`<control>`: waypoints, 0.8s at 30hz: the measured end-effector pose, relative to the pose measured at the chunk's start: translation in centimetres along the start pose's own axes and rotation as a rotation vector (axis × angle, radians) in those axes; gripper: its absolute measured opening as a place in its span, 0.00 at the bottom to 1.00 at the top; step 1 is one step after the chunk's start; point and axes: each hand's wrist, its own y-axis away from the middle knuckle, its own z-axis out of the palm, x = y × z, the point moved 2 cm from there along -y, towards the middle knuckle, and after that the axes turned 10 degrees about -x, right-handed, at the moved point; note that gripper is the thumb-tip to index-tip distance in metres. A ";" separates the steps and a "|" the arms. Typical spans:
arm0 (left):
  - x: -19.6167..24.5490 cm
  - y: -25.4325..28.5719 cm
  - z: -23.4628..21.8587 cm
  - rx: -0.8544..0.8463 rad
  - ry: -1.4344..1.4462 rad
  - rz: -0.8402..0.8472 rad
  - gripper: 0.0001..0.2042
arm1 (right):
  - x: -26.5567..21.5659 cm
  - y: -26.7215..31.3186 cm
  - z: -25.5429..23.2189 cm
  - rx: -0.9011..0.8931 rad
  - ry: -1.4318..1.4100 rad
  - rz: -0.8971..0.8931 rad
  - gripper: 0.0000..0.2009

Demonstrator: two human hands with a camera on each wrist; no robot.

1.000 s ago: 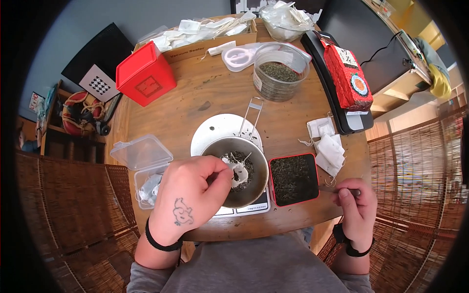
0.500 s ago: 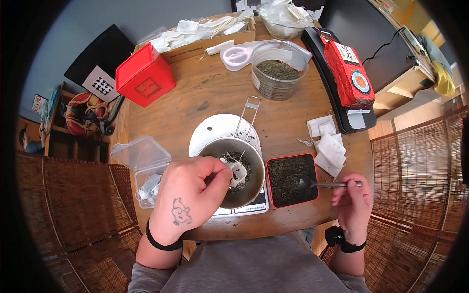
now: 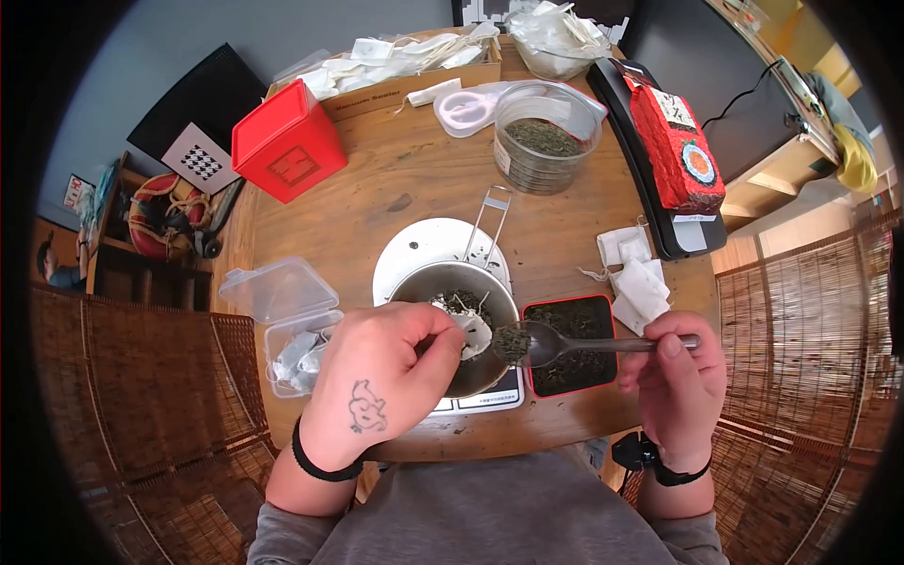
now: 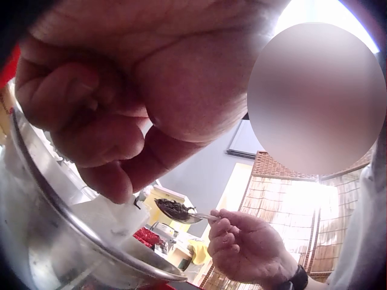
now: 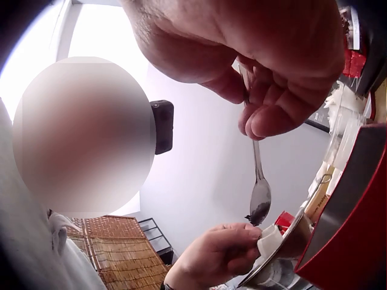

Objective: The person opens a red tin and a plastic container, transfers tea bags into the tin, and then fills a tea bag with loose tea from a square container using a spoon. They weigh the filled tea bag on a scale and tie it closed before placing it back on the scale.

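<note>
My left hand [image 3: 391, 372] pinches the edge of a small white tea bag [image 3: 477, 337], its mouth held open over a steel pan [image 3: 485, 379] with loose tea leaves in the bottom. The pan stands on a white kitchen scale [image 3: 391, 252]. My right hand [image 3: 680, 391] grips the handle end of a metal spoon [image 3: 603, 346]. A heap of dark tea leaves [image 3: 511, 345] fills the spoon's bowl, which is level above the pan's right rim, close to the bag. Below the spoon is a square red-rimmed tin [image 3: 570, 394] of tea leaves.
White tea bags [image 3: 642, 290] lie right of the tin. An open clear plastic box [image 3: 282, 292] is at the left. Farther back are a red canister [image 3: 287, 141], a clear tub [image 3: 546, 169], a cardboard box [image 3: 377, 94] of bags and a red packet [image 3: 673, 151] on a black appliance [image 3: 626, 188].
My right hand dipped the spoon into the tin, then lifted it with tea leaves and brought it left to the pan. My left hand kept its pinch on the tea bag.
</note>
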 end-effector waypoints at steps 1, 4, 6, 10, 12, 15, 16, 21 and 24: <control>0.0 0.0 -0.1 0.004 0.002 -0.002 0.05 | -0.2 -0.2 0.6 0.008 0.021 0.027 0.11; -0.1 0.1 -0.2 -0.005 -0.010 0.003 0.05 | -0.3 -0.6 1.5 -0.004 0.065 0.059 0.10; -0.1 0.2 -0.3 -0.013 -0.002 -0.009 0.05 | -0.5 -0.7 2.0 -0.018 0.083 0.060 0.09; -0.7 0.2 -0.2 -0.005 -0.021 0.066 0.05 | -1.2 -1.0 3.7 -0.041 0.173 0.042 0.08; -0.6 0.1 -0.2 -0.018 -0.022 0.076 0.05 | -1.6 -1.1 4.4 -0.052 0.222 0.035 0.08; -0.8 0.1 -0.2 -0.019 -0.017 0.099 0.05 | -2.3 -1.5 5.5 -0.086 0.316 0.016 0.08; -0.7 0.1 -0.2 -0.019 -0.016 0.101 0.05 | -2.6 -1.7 5.9 -0.108 0.362 0.004 0.08; -0.7 0.1 -0.2 -0.030 -0.014 0.110 0.05 | -3.8 -2.6 7.4 -0.200 0.679 -0.084 0.06; -0.6 0.2 -0.4 -0.033 -0.005 0.103 0.05 | -4.4 -3.1 8.4 -0.249 0.917 -0.218 0.07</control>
